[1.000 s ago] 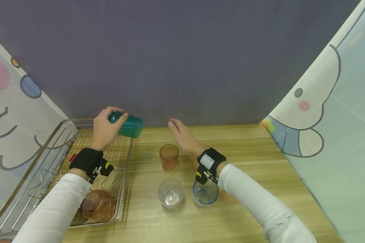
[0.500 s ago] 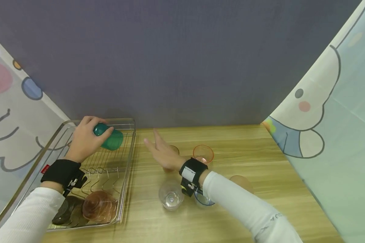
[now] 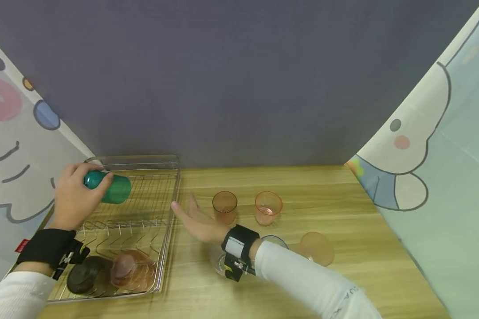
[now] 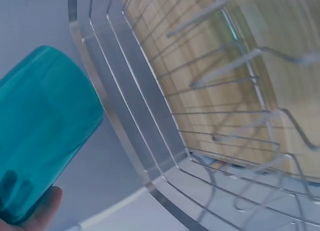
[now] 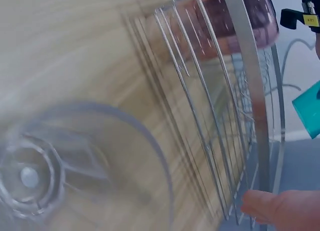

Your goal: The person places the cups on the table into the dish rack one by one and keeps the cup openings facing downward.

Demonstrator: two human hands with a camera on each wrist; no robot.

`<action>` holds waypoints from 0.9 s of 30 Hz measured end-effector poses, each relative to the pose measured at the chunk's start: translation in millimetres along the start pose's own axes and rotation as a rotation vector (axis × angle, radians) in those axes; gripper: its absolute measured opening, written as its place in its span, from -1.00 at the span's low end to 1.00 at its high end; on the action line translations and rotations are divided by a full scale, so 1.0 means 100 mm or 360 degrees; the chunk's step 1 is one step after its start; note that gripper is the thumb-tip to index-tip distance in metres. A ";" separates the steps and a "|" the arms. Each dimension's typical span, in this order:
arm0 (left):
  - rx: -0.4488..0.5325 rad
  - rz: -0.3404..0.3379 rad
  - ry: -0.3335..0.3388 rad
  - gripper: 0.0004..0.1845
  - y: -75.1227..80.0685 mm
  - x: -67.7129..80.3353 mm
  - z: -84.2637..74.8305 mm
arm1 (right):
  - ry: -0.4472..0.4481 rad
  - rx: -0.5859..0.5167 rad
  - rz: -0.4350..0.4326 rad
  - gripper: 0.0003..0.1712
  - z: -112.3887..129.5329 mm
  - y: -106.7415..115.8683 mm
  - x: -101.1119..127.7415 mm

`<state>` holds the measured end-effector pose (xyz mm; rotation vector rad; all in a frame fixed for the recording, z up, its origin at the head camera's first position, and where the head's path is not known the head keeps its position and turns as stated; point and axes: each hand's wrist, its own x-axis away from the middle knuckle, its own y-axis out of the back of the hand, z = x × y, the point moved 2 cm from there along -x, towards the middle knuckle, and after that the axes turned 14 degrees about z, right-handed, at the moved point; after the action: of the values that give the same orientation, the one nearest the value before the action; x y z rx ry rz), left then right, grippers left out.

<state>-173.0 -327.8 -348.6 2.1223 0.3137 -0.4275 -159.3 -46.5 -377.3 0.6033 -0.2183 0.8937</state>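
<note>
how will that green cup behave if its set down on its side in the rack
The green cup looks like thin, stiff plastic, so probably light. Its round wall would likely roll on the rack wires. The left hand holds it tilted; its glossy surface may be slippery.

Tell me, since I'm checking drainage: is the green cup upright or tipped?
Tipped: the left hand holds the green cup sideways above the rack.

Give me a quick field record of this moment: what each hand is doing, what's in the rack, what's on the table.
left hand: grips green cup, held on its side over the rack
right hand: open, holds nothing, beside the rack's right rim
wire rack: pink cup and dark cup at its near end
table: two orange cups upright, one orange cup lying over, clear cup under the right wrist
</note>
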 end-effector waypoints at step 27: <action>-0.0325 0.0398 0.0258 -0.44 0.29 0.42 0.48 | -0.0237 0.0002 0.0198 0.07 -0.13 -0.29 0.03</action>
<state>-132.8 -381.2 -369.2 1.9667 0.1721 -0.0738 -136.0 -51.0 -398.3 0.6638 -0.3927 0.9694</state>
